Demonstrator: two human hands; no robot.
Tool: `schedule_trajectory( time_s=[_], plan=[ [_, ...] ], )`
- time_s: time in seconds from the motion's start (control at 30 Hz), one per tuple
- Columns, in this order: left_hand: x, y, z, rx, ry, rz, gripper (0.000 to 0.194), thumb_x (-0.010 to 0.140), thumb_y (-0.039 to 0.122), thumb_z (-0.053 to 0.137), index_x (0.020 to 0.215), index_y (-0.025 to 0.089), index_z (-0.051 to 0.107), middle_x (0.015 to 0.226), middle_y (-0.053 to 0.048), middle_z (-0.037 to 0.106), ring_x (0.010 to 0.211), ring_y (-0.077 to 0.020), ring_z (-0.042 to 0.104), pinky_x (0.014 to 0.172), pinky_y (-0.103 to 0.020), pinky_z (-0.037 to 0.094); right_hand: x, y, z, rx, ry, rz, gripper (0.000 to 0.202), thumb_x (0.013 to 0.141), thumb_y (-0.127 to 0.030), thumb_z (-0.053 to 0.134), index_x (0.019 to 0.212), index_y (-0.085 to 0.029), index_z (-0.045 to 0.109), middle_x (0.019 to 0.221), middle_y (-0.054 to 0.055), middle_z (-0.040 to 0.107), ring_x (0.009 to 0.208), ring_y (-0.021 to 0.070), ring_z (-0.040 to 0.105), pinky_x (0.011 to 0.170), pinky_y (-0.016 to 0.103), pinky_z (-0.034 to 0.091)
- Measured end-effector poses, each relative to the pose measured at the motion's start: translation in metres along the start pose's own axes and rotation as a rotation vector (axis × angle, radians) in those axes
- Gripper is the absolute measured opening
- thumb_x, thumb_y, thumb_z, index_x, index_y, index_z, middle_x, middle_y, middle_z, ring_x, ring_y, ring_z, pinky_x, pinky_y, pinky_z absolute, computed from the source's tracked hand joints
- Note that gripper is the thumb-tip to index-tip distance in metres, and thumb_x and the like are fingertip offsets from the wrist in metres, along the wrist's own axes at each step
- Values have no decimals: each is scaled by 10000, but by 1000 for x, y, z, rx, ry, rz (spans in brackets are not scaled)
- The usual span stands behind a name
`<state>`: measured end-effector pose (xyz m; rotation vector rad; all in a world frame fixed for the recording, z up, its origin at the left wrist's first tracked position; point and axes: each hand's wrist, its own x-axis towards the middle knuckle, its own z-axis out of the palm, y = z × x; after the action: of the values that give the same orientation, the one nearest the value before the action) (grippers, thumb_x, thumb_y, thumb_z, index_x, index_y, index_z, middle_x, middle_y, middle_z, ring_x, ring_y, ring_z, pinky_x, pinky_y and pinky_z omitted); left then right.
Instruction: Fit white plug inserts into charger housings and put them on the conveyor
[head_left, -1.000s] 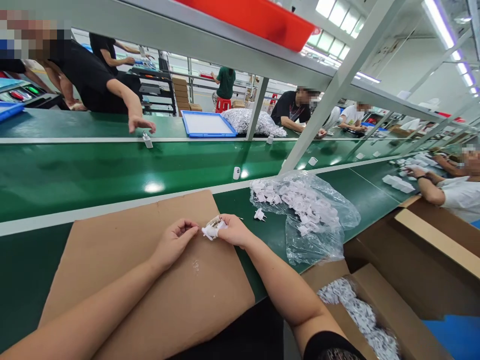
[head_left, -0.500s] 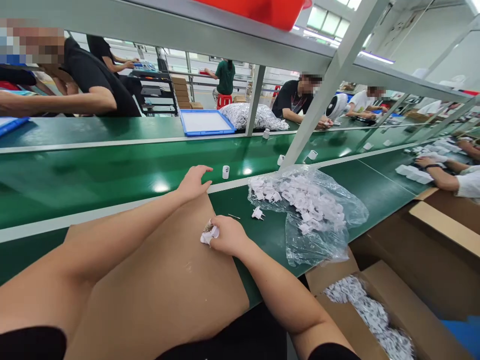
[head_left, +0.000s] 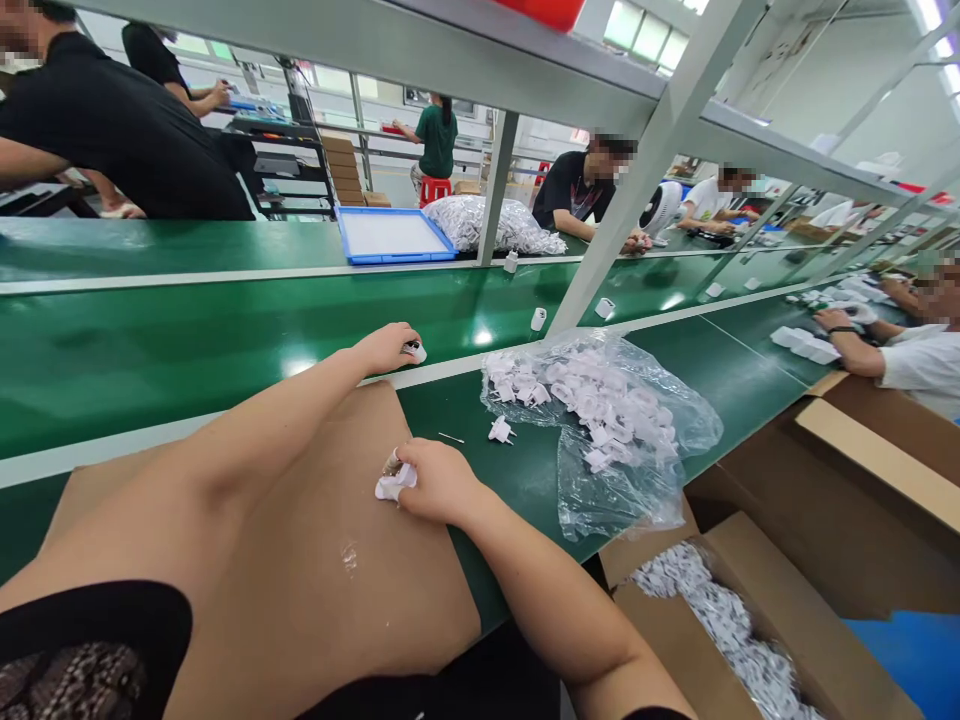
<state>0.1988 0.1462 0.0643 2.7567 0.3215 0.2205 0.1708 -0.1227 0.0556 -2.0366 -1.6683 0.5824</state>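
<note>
My left hand (head_left: 390, 349) reaches over the green belt (head_left: 225, 345), its fingers closed on a small white housing (head_left: 415, 352). Above the cardboard sheet (head_left: 322, 540), my right hand (head_left: 435, 480) grips a crumpled white cloth (head_left: 394, 485) together with something small and brownish that I cannot make out. A white plug piece (head_left: 501, 430) with two pins lies on the green table right of my right hand, and a thin stick (head_left: 451, 438) lies between them. Further right, many white plug pieces (head_left: 600, 395) fill an open clear plastic bag (head_left: 600, 500).
More white housings (head_left: 538, 319) stand on the belt. A slanted metal post (head_left: 626, 210) rises beyond the bag. Open cardboard boxes (head_left: 795, 570) stand at the lower right, one with small white parts. Across the belt are a blue-rimmed tray (head_left: 397, 235) and several people.
My left hand has closed on the white housing that stood on the belt. My right hand still holds the cloth. The view has shifted slightly, so the surroundings appear further left.
</note>
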Motion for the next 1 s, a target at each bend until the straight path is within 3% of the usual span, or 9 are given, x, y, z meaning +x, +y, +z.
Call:
schedule_trajectory(
  time_s=[0.13, 0.3, 0.4, 0.5, 0.6, 0.7, 0.87, 1.0],
  plan=[
    [-63, 13, -7, -32, 115, -38, 390, 799, 478, 677, 1036, 170, 708, 1076, -118, 674, 985, -277, 628, 889, -383, 508, -4, 4, -10, 80, 78, 29, 261, 737, -167, 674, 987, -232, 705, 1048, 27, 704, 920, 202, 641, 711, 283, 421],
    [-174, 52, 4, -212, 238, -58, 332, 817, 495, 714, 972, 202, 738, 893, -46, 645, 780, -185, 612, 688, -287, 476, -5, 16, -18, 221, 206, 91, 212, 739, -197, 711, 949, -227, 717, 990, 36, 719, 874, 209, 656, 759, 312, 472],
    [-232, 78, 16, -240, 251, -58, 302, 866, 478, 705, 970, 198, 744, 837, -31, 624, 715, -156, 593, 632, -268, 449, -6, 17, -14, 330, 196, 72, 196, 736, -239, 736, 930, -222, 717, 966, 33, 732, 857, 208, 667, 761, 320, 486],
    [-271, 96, 26, -211, 253, -61, 297, 913, 466, 686, 1019, 195, 742, 819, -27, 614, 696, -152, 583, 622, -270, 447, -10, 10, -9, 371, 150, 73, 190, 753, -287, 741, 932, -227, 713, 967, 31, 743, 855, 209, 671, 757, 325, 491],
    [-291, 104, 33, -227, 293, -108, 347, 907, 476, 706, 1095, 185, 722, 856, -35, 629, 715, -160, 587, 660, -286, 476, -13, -2, -4, 280, 107, 34, 167, 762, -263, 736, 923, -225, 711, 967, 35, 736, 866, 208, 662, 742, 316, 479],
    [-296, 102, 39, -339, 328, -140, 467, 854, 480, 771, 1198, 181, 671, 1001, -65, 668, 833, -183, 620, 737, -303, 515, -14, -9, 1, 118, 64, -25, 175, 752, -148, 694, 910, -219, 717, 921, 32, 706, 824, 195, 632, 696, 297, 448],
    [-290, 94, 43, -445, 371, -13, 177, 910, 337, 726, 1022, 201, 704, 881, -27, 681, 809, -166, 609, 738, -293, 493, -12, -7, 7, 104, 13, -54, 240, 763, -89, 666, 947, -233, 721, 957, 25, 706, 837, 181, 632, 708, 286, 457],
    [-287, 93, 44, -458, 404, 3, 145, 908, 298, 725, 1021, 208, 707, 862, -18, 672, 774, -157, 598, 711, -292, 482, -12, -3, 4, 132, 65, -79, 197, 804, -120, 682, 957, -238, 722, 936, 26, 709, 853, 182, 641, 724, 290, 472]
  ],
)
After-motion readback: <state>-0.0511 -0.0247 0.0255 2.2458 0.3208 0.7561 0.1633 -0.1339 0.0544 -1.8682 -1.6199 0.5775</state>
